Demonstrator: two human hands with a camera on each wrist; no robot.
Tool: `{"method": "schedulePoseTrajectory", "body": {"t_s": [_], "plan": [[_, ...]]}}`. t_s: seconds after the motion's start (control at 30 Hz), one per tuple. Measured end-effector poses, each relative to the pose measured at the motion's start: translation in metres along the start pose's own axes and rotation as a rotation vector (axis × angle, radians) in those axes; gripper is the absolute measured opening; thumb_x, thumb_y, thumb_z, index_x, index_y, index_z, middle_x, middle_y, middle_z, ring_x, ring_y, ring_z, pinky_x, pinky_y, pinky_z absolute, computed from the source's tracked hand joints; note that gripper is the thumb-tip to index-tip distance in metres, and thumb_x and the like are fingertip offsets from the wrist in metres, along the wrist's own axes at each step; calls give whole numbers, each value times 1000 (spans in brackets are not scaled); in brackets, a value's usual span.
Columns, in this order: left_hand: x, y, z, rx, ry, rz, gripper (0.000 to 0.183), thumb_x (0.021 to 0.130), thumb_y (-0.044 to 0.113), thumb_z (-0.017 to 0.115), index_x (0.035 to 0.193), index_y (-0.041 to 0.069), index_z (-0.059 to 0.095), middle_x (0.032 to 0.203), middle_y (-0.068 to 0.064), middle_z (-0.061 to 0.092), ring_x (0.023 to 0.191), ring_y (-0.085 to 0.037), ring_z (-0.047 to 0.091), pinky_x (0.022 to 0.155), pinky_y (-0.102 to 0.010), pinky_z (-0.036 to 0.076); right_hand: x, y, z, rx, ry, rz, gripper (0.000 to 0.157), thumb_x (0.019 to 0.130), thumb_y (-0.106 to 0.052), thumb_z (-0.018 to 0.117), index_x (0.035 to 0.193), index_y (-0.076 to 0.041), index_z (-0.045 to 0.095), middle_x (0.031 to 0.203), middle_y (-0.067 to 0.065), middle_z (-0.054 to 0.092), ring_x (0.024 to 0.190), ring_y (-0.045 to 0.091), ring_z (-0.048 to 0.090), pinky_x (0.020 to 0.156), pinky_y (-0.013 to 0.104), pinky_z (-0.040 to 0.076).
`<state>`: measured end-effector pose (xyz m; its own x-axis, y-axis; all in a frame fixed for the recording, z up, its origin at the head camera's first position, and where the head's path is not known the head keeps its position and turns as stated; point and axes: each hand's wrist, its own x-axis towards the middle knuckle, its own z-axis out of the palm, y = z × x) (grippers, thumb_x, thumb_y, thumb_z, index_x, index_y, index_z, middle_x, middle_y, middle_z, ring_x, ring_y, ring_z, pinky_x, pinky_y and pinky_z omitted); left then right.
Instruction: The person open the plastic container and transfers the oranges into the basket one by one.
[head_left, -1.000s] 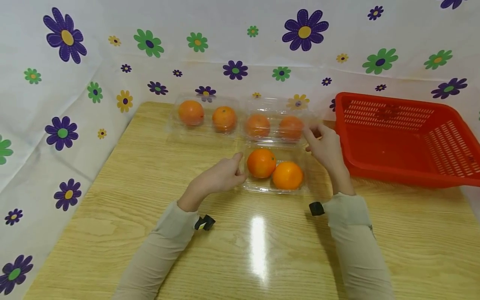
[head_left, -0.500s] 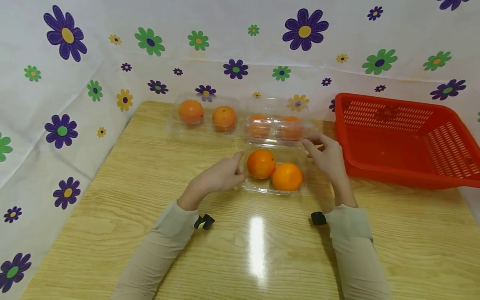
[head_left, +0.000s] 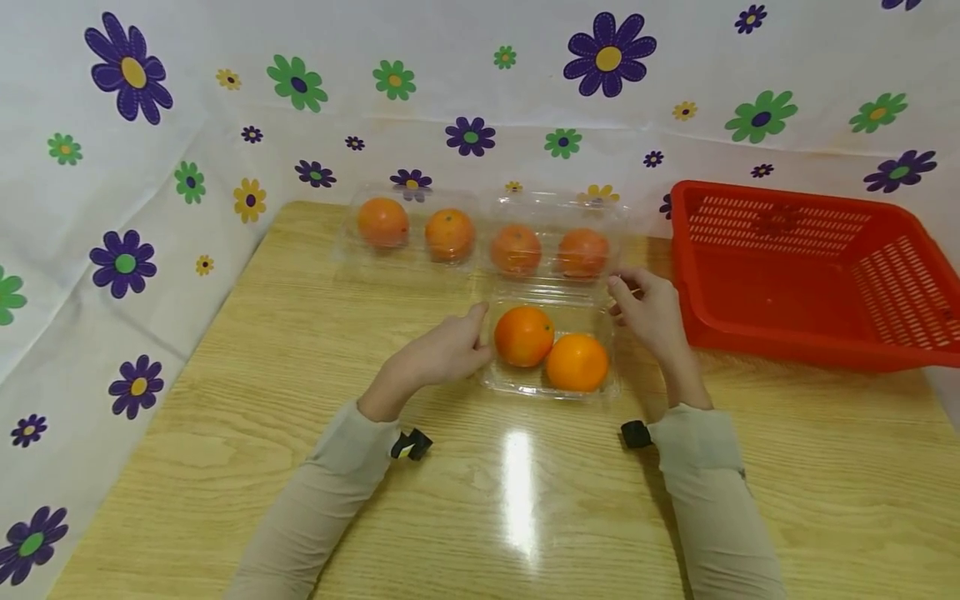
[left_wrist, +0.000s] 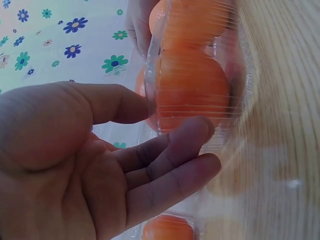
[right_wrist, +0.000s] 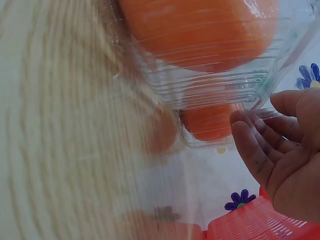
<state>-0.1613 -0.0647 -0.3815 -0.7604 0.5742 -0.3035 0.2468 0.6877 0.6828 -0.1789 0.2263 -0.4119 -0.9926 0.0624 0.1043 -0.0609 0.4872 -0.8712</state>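
Note:
In the head view, a clear plastic fruit container (head_left: 551, 393) holds two oranges, a left one (head_left: 524, 336) and a right one (head_left: 577, 363), side by side. My left hand (head_left: 438, 354) holds its left side, thumb at the rim and fingers against the wall, as the left wrist view shows. At the back right corner, my right hand (head_left: 651, 312) pinches the clear plastic edge between thumb and fingers. Just behind, two more oranges, one left (head_left: 516, 250) and one right (head_left: 583, 252), show through clear plastic.
Another clear container (head_left: 405, 260) with two oranges stands at the back left. A red plastic basket (head_left: 795, 342) stands to the right, close to my right hand. Flower-patterned cloth (head_left: 525, 83) hangs behind the wooden table (head_left: 420, 500).
The near container with its two oranges has shifted slightly towards me. My right hand has come down and nearer, and the glossy plastic edge over the back oranges has moved off them.

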Motion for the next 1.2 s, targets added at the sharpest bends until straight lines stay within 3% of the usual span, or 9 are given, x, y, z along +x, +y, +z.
{"method": "schedulePoseTrajectory", "body": {"t_s": [0.17,0.3,0.4,0.6,0.87,1.1,1.2], "plan": [[4,-8,1,-40,36,13,67,95,13,45,149,-2,9,65,-3,51,49,-12,40,46,-23,35,0,3,0,23,-16,8,36,96,-20,55,123,3,59,100,24,63,68,23,65,56,23,55],[12,-15,-1,-109,91,24,64,94,14,48,148,1,16,97,-12,59,69,-18,53,59,-26,46,1,3,-2,42,-34,9,38,96,-19,55,128,2,56,105,24,63,73,30,66,58,25,55],[16,-22,-1,-190,112,32,63,94,14,51,149,7,20,122,-17,52,87,-24,58,70,-30,51,-1,2,-3,31,-57,26,41,96,-21,54,132,0,53,107,24,62,75,33,66,61,27,56],[21,-29,-2,-288,149,111,61,92,8,53,147,19,29,131,-15,47,108,-28,55,81,-38,52,-7,0,-5,10,-80,49,43,96,-23,53,136,-8,49,107,20,61,79,34,66,63,27,56],[28,-32,2,-379,141,116,53,88,-2,50,139,12,44,128,-15,49,86,-28,60,71,-36,56,-12,2,-5,-20,-120,56,43,96,-12,52,138,-6,45,112,22,61,76,27,66,64,27,56],[31,-32,4,-433,121,113,57,84,-4,52,139,8,43,125,-15,49,78,-25,58,66,-33,54,-15,1,-6,-12,-142,68,46,95,-7,52,139,-7,42,114,22,59,82,33,67,67,29,57],[30,-30,5,-401,116,146,60,83,-6,51,141,6,39,132,-16,46,75,-22,57,64,-30,52,-16,0,-6,-3,-131,57,45,94,-6,53,139,-6,42,112,23,60,81,34,66,67,29,57]]}}
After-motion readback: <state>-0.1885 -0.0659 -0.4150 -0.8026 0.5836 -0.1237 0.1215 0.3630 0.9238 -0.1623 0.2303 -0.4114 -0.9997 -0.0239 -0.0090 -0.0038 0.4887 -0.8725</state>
